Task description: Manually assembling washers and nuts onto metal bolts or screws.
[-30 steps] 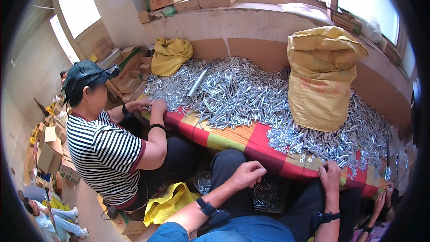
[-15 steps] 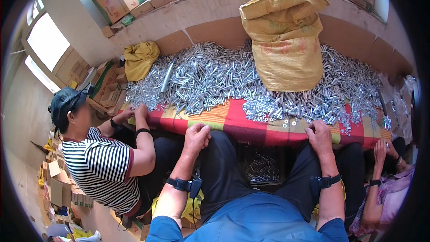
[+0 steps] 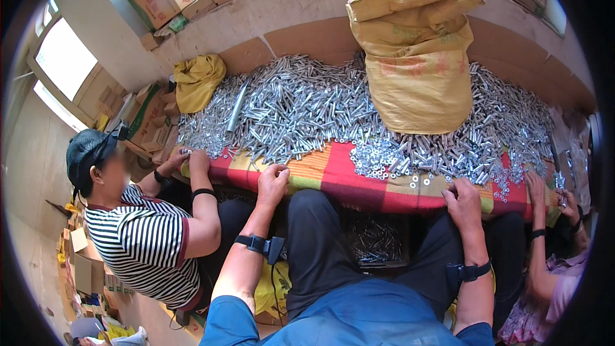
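Note:
My left hand [image 3: 273, 184] is closed at the front edge of the checked cloth [image 3: 349, 170], with its thumb and fingers pressed together. Anything inside it is too small or hidden to make out. My right hand [image 3: 463, 202] lies over the cloth's edge with curled fingers, close to a few loose washers [image 3: 414, 184]; its contents are hidden too. Behind both hands spreads a wide heap of silvery metal bolts or sleeve anchors [image 3: 288, 112]. In front of the heap lies a pile of small washers and nuts [image 3: 371, 161].
A large yellow woven sack [image 3: 416, 70] stands on the heap, and a smaller yellow sack [image 3: 197, 82] lies far left. A co-worker in a striped shirt [image 3: 144, 243] sits left; another person's hand [image 3: 537, 191] reaches the cloth at right. Below the table is a bin of metal parts [image 3: 375, 240].
My left hand has moved forward onto the cloth's edge, and my right hand has shifted slightly. The right-hand person's hands have parted, one now on the cloth. The view has tilted a little.

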A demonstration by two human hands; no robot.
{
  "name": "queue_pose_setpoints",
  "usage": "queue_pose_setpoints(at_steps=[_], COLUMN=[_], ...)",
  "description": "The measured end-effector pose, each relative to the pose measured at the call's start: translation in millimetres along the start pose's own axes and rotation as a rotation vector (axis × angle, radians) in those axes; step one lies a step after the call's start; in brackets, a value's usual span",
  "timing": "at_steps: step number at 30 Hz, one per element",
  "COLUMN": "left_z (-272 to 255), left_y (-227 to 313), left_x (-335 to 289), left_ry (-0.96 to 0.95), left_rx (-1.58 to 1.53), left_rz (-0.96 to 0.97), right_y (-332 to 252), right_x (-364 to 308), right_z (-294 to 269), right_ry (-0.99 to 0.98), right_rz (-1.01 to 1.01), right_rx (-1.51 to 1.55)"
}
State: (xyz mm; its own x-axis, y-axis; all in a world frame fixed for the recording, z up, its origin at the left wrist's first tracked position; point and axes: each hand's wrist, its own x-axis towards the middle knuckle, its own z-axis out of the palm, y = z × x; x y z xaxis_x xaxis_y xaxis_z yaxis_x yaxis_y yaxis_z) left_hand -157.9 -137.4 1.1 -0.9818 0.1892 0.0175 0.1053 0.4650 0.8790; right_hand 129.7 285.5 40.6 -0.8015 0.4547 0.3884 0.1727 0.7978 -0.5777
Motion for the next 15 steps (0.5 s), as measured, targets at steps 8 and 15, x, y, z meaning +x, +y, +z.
queue_pose_setpoints(at_steps=[8,15], left_z=[22,21], left_y=[-14,-11], left_x=[36,39], left_ry=[0.146,0.171], left_rx=[0.344,0.456], left_rz=[0.104,0.114], right_y=[-1,-6], right_x=[2,5], right_z=[-2,3], right_ry=[-0.019,-0.045], right_rz=[-0.009,0.014], right_rx=[-0.051,-0.034])
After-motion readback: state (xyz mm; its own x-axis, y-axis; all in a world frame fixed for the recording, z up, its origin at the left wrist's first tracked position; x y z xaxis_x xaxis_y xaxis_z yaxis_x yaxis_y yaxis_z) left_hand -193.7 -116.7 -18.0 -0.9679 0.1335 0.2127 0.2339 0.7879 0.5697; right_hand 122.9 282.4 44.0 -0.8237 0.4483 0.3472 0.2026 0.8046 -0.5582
